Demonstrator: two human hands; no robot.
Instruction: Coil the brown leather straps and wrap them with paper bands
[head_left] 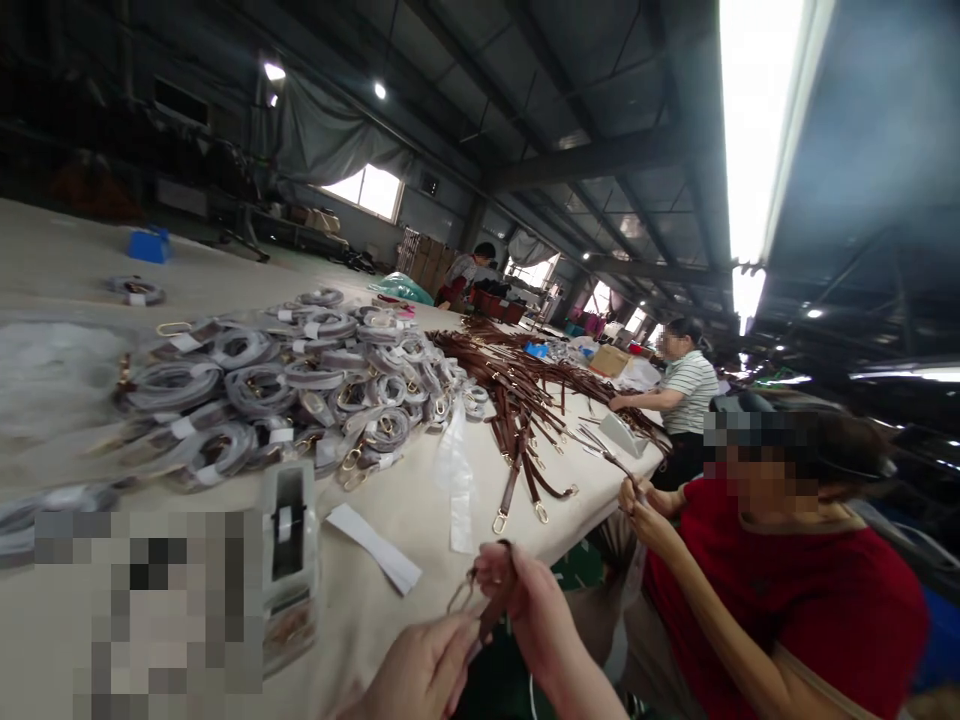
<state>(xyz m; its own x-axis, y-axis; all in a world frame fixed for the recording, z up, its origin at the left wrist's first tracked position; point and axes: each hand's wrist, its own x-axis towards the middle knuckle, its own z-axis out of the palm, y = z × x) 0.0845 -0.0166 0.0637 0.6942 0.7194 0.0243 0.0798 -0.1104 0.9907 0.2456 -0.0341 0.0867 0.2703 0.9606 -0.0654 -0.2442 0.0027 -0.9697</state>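
Near the table's front edge, both my hands are closed on one brown leather strap [496,606]. My left hand [424,660] pinches its lower part, and my right hand [529,600] grips it higher up, where it bends over the fingers. A metal clasp or ring [460,592] dangles at the strap's left side; its exact form is blurred. Just beyond my hands lie a white paper strip [375,545] and a clear plastic sleeve [459,480]. Several brown straps with gold clasps [517,440] fan out farther back.
A large heap of coiled, wrapped straps [300,380] covers the table's left middle. A tape dispenser [289,560] stands left of my hands. A co-worker in a red shirt [795,590] sits close on my right, holding a strap. Another person in a striped shirt [686,385] works farther along.
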